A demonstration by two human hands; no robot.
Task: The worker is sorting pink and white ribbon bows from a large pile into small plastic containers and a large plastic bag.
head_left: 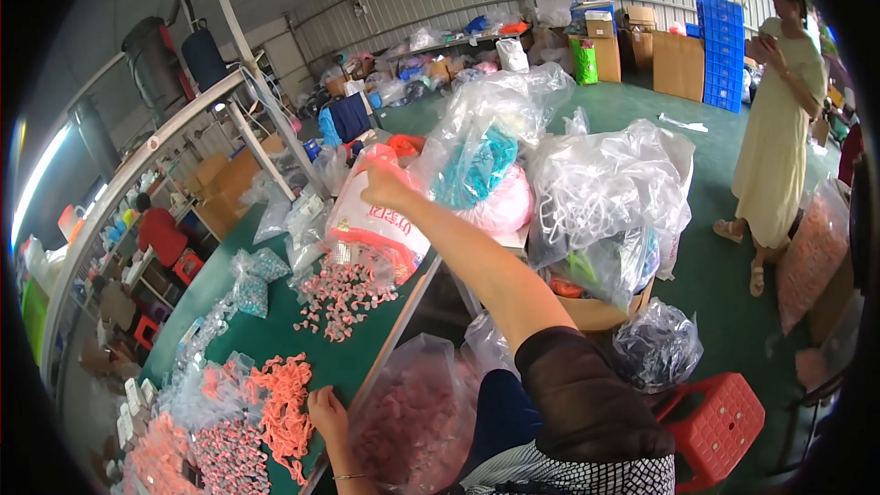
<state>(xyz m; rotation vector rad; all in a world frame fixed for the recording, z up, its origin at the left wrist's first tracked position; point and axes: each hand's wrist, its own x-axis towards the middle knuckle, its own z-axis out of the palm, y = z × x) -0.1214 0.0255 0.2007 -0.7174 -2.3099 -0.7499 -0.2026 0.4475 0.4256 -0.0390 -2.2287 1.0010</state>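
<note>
Bags and boxes around the green table

Held up by right hand [385,185]: white plastic bag [374,225] with red print. Behind: clear bags [600,197] heaped over a cardboard box [600,312]. Far back: brown cartons [678,64], blue crates [720,50].

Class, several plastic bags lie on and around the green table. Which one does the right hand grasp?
The right hand grasps the white bag with red print, lifted over the small pink pieces; the other bags are clear and untouched.
</note>
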